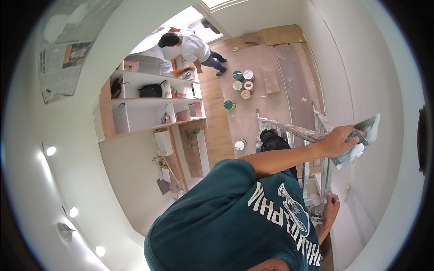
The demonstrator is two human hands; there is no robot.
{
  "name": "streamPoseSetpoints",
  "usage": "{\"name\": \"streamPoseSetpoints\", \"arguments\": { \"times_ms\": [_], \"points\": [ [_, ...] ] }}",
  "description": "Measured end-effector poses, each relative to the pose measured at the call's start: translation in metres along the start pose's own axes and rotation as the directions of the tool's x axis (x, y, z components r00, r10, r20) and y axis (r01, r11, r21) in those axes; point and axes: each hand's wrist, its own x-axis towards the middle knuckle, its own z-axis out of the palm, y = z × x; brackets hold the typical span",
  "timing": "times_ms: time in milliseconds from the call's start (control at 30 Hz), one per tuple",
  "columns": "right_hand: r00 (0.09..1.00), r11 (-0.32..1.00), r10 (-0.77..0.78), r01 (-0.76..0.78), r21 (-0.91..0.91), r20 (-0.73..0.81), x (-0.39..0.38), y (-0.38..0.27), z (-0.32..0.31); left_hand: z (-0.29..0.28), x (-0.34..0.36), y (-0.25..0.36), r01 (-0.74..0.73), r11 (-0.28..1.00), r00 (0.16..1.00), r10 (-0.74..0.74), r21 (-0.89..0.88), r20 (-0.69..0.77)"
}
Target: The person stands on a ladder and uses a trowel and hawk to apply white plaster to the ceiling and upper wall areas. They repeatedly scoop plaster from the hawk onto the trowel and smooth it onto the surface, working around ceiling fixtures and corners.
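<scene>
My left hand (338,141) reaches out past the ladder's upper rail, closed around a putty knife (370,128) with a wide, smeared blade. Below the fingers, a second flat blade (347,156) carries lumps of white putty (356,149); whether it is a separate tool I cannot tell. The wall (384,81) is close to the blades. Lower down, my right hand (332,204) is curled beside the ladder's lower rail (326,178). What it grips, if anything, is too small to make out. A greyish, smeared container (317,212) is partly hidden next to it.
A metal stepladder (294,129) stands at the wall. On the board-covered floor (253,58) are several paint buckets (246,94), with a separate white-lidded one (240,144). Open shelving (144,115) holds a black bag (152,90). Another person (194,47) stands at the far end.
</scene>
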Motion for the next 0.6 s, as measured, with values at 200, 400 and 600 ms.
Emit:
{"name": "streamPoseSetpoints", "arguments": {
  "times_ms": [200,400,600],
  "points": [
    [0.992,0.999,-0.015,0.009,0.048,0.126,0.006,-0.011,-0.002,0.001,0.0,-0.011,-0.1,0.995,0.993,0.1,-0.003,-0.069],
    [0.999,0.979,-0.022,0.031,0.204,-0.043,0.018,0.013,-0.008,-0.003,-0.002,-0.002,-0.036,0.999,0.999,0.036,-0.008,-0.036],
    [0.997,0.977,0.025,-0.01,0.211,-0.071,0.019,0.016,-0.012,0.0,-0.003,-0.008,-0.048,0.997,0.995,0.043,-0.054,-0.087]
  ]
}}
